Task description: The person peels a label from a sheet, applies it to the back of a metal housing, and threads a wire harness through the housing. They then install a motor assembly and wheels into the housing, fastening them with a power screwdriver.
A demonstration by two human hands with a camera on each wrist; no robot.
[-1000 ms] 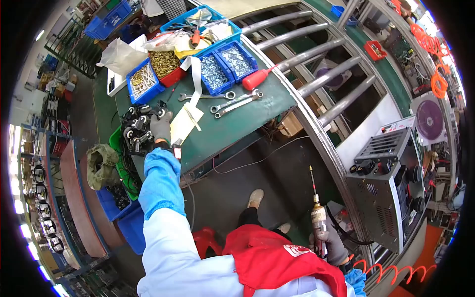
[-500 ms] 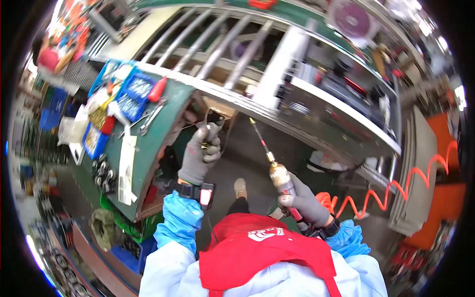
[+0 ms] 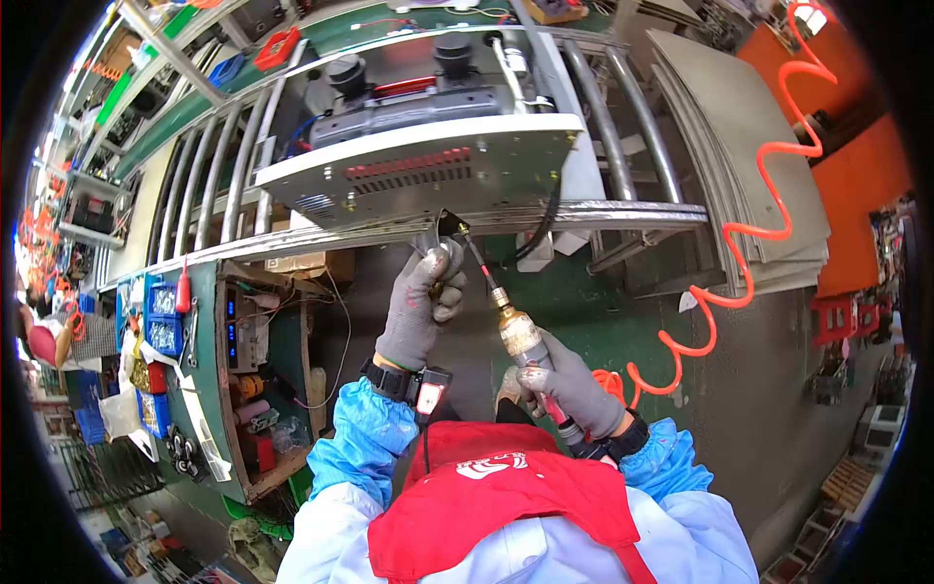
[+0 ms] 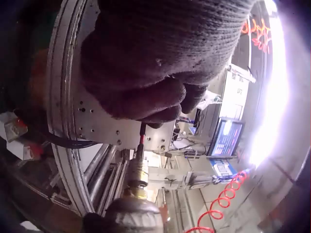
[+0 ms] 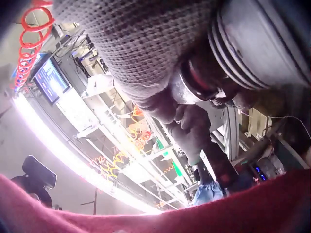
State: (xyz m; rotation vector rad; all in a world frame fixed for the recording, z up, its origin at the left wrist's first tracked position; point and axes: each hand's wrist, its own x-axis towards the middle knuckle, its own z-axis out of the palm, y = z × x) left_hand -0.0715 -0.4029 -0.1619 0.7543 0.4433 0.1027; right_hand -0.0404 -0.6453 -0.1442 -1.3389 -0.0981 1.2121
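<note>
In the head view, my gloved left hand (image 3: pixel 418 302) is raised with curled fingers at the lower front edge of a grey metal cabinet (image 3: pixel 409 190). A small black part (image 3: pixel 449 222) shows at its fingertips; its exact kind is too small to tell. My gloved right hand (image 3: pixel 584 394) grips an air screwdriver (image 3: pixel 520 338) by its body. The long bit points up and away, its brass-coloured tip right at the black part. From the left wrist, the glove (image 4: pixel 160 68) hides the part, and the screwdriver (image 4: pixel 133 213) reaches up beneath the fingers.
The cabinet sits on a roller conveyor (image 3: pixel 233 185) with a metal rail. To the left stands a green workbench (image 3: pixel 202 341) with blue bins (image 3: pixel 163 336) and black casters (image 3: pixel 185 453). A coiled orange hose (image 3: pixel 744 263) hangs at right, before stacked boards (image 3: pixel 749 156).
My left hand left the caster pile on the bench and came to the cabinet edge with the black part. The screwdriver rose to meet it. The view swung right from bench to cabinet.
</note>
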